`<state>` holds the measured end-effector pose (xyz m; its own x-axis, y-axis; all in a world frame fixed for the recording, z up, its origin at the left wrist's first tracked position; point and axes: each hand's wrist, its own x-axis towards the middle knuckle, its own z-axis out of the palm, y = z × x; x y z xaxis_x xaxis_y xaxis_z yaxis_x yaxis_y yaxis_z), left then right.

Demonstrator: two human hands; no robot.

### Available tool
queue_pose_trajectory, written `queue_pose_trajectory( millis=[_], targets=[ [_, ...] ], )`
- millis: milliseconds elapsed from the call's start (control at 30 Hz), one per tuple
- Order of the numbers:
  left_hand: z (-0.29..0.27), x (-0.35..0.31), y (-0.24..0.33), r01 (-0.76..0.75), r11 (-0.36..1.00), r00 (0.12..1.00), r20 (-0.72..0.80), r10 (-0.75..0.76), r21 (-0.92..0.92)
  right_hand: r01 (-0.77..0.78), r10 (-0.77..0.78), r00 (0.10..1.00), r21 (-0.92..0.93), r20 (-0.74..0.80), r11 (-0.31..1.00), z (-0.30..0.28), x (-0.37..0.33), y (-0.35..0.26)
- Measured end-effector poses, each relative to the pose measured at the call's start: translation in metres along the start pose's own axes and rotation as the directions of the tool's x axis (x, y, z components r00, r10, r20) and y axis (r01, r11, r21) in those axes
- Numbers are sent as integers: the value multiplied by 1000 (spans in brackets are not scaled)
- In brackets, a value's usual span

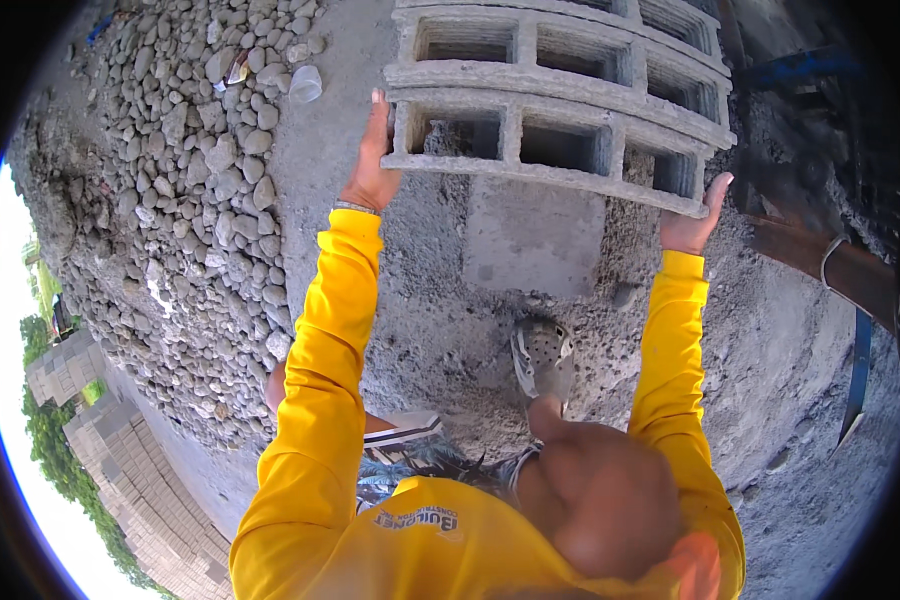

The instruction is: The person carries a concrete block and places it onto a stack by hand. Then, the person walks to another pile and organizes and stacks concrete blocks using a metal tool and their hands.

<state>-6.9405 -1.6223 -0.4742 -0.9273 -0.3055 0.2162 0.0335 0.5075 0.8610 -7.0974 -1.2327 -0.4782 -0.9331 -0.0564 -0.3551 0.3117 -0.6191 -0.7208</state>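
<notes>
A grey hollow concrete block with three rectangular openings lies across the upper middle, nearest to me. My left hand presses on its left end, and my right hand clasps its right end. Both arms, in yellow sleeves, reach forward. The undersides of my fingers are partly hidden by the block. Right behind it, similar blocks sit close together in a row, cut off by the top of the view. Whether the near block touches the one behind cannot be made out.
A flat grey slab lies on the gritty ground before my clog. Loose stones are heaped left, with a clear plastic cup beside them. A rusty metal beam juts in at right. Block stacks stand far left.
</notes>
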Motion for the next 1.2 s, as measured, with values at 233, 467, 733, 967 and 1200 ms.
queue_pose_trajectory(
  millis=[233, 467, 733, 967, 1200],
  targets=[
    [-5, 3, -25, -38, 989, 995, 99, 24, 142, 35, -29, 997, -79, 73, 996, -2, 3, -7],
    [-14, 15, -11, -206, 972, 960, 214, 179, 114, -156, 178, 978, -191, 108, 969, -5, 21, -35],
    [-7, 16, -27, 5, 1000, 982, 186, -2, -15, -56, 75, 995, -263, 62, 963, 17, 4, -28],
    [-3, 9, -21, -235, 893, 964, -26, 265, 384, 38, -50, 992, -98, -120, 994, 8, 5, -15],
    [10, 25, 31, 449, 282, 774, 211, -597, -848, 214, -222, 951, -61, -215, 975, 15, 2, -2]
  ],
)
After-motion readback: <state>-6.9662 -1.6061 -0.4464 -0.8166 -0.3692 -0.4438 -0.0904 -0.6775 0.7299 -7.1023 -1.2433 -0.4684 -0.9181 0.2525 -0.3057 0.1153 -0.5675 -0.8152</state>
